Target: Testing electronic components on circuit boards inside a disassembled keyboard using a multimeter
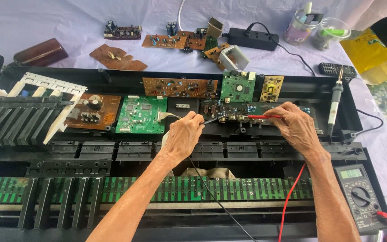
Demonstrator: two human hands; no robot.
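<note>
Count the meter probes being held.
2. Black probe in the left hand; red probe in the right hand. Both tips rest on the dark board. None seem hidden.

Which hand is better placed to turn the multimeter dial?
Right, probably. The right hand, holding the red probe, is on the same side as the multimeter at the case's right end. The left hand holds the black probe mid-case, farther away.
</note>
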